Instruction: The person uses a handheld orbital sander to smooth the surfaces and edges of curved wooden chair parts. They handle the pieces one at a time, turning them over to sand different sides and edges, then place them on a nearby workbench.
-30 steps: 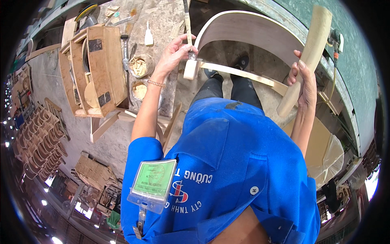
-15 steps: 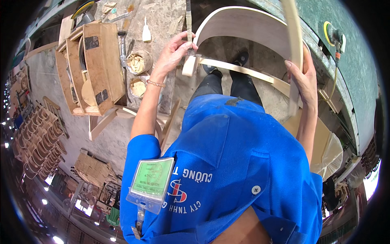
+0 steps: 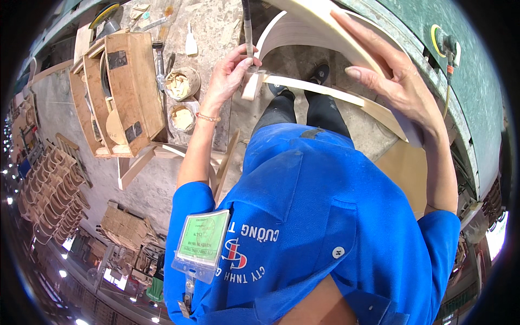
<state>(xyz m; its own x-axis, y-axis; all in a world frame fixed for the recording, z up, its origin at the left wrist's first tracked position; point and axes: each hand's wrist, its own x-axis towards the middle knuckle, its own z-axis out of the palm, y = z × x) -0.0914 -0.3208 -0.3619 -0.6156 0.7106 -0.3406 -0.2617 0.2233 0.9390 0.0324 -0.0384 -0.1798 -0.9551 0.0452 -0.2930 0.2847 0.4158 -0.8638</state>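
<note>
My left hand (image 3: 233,76) is closed around a slim upright bar (image 3: 248,32), perhaps part of a clamp, beside the left corner of a pale wooden frame. From that corner a straight wooden rail (image 3: 314,89) runs right, and a wide curved wooden band (image 3: 295,32) arches beyond it. My right hand (image 3: 403,86) has a pale curved wooden strip (image 3: 325,24) between its long, stretched fingers and its thumb. The strip slants from the upper middle down to the right and passes in front of the band. The hand hides part of it.
At left stands a wooden box with compartments (image 3: 143,86). Beside it are two tubs of wood pieces (image 3: 181,84) and a white-handled tool (image 3: 191,40). A green-topped bench (image 3: 460,103) curves along the right, with a sander (image 3: 449,51) on it. Stacked curved wooden parts (image 3: 54,189) stand far left.
The curved strip has swung, its upper end moving left. My right hand has shifted slightly with it, its fingers now more stretched along it. My left hand has stayed at the frame corner.
</note>
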